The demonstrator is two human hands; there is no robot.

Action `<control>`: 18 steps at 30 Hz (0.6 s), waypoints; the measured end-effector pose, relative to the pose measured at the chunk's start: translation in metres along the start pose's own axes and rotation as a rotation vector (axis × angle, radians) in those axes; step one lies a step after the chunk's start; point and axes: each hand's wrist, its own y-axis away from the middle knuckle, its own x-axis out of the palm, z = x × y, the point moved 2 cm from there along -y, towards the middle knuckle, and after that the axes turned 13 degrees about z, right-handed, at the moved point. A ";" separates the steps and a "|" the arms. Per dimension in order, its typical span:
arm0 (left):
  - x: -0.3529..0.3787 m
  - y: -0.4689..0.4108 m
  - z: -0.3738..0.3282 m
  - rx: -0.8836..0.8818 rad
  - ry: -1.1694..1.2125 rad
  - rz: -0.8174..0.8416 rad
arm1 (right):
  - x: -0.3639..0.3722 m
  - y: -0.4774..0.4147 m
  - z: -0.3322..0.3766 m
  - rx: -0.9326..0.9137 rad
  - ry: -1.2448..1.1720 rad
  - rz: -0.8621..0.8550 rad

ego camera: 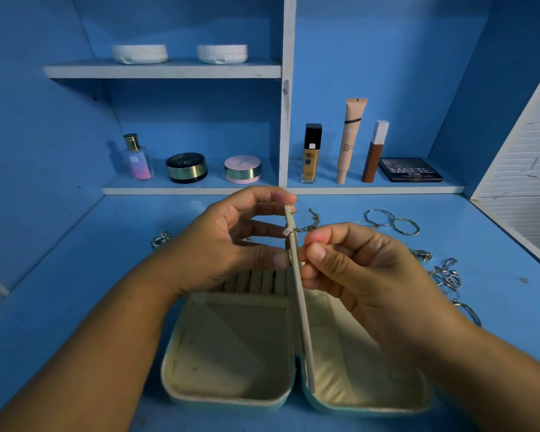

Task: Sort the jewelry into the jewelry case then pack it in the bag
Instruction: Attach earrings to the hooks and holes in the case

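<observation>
Head view: left hand (231, 244) pinches upright case divider (302, 307); right hand (362, 275) fingers curled beside it, hold unclear.

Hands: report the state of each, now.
Left hand: fingers pinch the upright jewelry case divider.
Right hand: fingers pinch at the divider, apparently on the gold chain.
</observation>
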 end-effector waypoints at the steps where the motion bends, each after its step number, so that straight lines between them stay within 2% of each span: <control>1: 0.000 0.000 0.000 -0.002 -0.010 -0.002 | 0.001 0.000 -0.001 -0.003 -0.011 -0.001; 9: 0.001 -0.001 -0.001 -0.001 -0.029 -0.011 | 0.002 0.000 -0.009 -0.055 -0.023 0.023; 18: 0.000 0.000 -0.002 0.011 -0.036 -0.024 | 0.004 0.004 -0.016 -0.042 0.051 -0.065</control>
